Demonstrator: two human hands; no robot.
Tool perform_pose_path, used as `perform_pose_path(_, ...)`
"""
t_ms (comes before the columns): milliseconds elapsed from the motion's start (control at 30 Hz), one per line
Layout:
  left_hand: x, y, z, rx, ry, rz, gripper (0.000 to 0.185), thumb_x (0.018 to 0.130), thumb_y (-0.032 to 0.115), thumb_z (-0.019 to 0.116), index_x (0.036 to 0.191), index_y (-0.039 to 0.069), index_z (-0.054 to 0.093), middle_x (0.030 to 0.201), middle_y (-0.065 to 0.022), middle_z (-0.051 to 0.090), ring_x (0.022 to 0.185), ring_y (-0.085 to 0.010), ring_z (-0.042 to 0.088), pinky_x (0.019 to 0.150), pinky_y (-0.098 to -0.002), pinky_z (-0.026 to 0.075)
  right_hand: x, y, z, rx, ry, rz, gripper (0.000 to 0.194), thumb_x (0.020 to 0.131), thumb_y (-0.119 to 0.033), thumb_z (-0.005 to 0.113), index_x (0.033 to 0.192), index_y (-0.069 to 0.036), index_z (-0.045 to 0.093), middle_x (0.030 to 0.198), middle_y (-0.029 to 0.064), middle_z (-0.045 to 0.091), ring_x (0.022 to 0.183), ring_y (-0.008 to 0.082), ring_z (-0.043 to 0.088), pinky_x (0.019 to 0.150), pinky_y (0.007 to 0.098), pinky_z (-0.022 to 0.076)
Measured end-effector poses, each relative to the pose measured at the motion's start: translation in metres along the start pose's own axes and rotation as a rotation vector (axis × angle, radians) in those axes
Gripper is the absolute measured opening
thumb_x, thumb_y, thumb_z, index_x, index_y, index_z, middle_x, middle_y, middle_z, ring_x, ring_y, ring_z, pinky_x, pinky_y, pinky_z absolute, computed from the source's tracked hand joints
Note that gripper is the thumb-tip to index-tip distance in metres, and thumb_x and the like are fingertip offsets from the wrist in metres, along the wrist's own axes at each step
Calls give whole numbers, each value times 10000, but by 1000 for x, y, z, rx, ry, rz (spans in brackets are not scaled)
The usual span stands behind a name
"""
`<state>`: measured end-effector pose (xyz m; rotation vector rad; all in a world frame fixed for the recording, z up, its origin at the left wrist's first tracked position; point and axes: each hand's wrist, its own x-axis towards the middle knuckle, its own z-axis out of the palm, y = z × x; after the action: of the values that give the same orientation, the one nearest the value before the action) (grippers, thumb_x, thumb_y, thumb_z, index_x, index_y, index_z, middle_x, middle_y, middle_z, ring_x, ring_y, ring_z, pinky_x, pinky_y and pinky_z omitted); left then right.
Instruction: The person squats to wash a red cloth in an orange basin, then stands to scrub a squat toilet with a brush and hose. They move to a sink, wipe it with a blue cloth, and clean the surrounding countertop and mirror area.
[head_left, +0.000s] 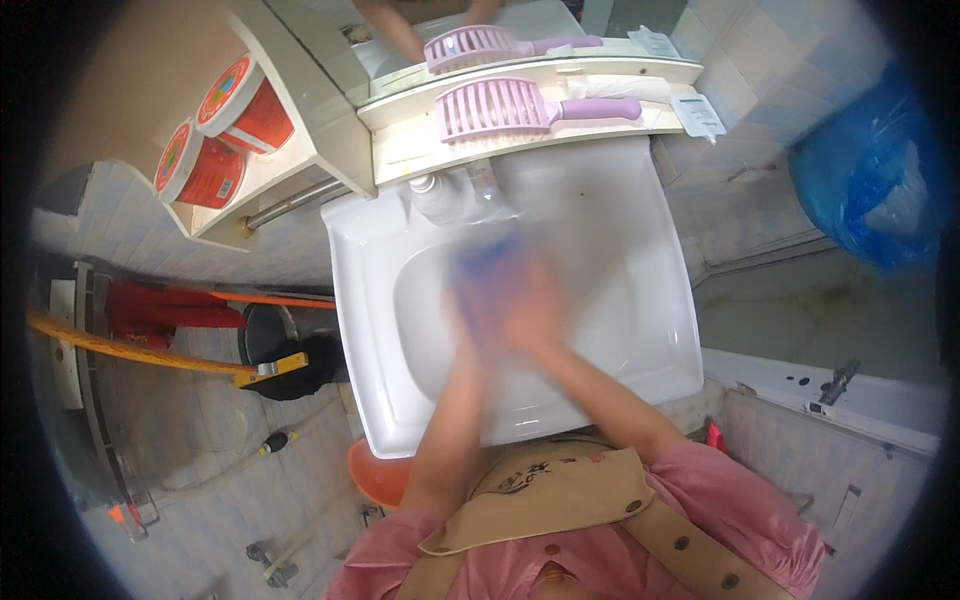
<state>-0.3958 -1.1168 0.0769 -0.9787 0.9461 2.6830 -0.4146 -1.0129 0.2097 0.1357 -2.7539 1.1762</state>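
Observation:
Both of my hands are together above the basin of a white washbasin (517, 420), blurred. Between them is a blue thing (491, 259), probably a cloth, too smeared for its shape to show. My left hand (463, 319) grips it from the left side. Over its right side lies my right hand (536, 307), fingers pointing towards the tap. Behind the hands, at the back of the washbasin, stands a tap (486, 180). A white pump bottle (435, 199) is just left of the tap.
A shelf (405, 154) under the mirror carries a pink vented hairbrush (495, 109) and a small packet (697, 114). Two red tubs (199, 169) sit in the cabinet at left. A blue plastic bag (870, 172) hangs at right, above a bathtub (757, 367). An orange basin (379, 472) is below.

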Motion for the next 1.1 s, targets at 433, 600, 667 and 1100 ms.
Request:
perform_pose_path(433,-114,89,94,459,41,298,436,958,358,561,1266,53,513,1160,-60,607,1001,-171,585,859,-328,462,29,54,-31,566,-258,131,434,728,-150,634,1153,-69,604,1087,186,648,1035,370,604,897,435,470)
perform_pose_path(600,-88,97,79,750,86,428,414,933,366,610,1180,38,564,1038,-42,632,952,-141,587,851,-282,455,21,45,-49,167,-751,-80,472,739,-151,699,1183,-19,606,1044,150,671,923,270,641,841,351,494)
perform_pose_path(667,-83,102,62,689,139,532,415,925,376,622,1154,34,568,1019,-41,629,926,-141,589,835,-262,454,28,54,-48,352,-564,-4,436,765,-174,727,1150,-3,615,991,104,671,892,187,627,786,318,503)
perform_pose_path(1100,-29,9,16,-335,-780,-89,379,985,379,400,1228,126,542,1236,-89,590,1125,-242,566,993,-446,452,-37,-18,-13,564,-525,150,578,757,-414,703,1189,-56,564,1172,181,578,1118,363,527,971,444,394)
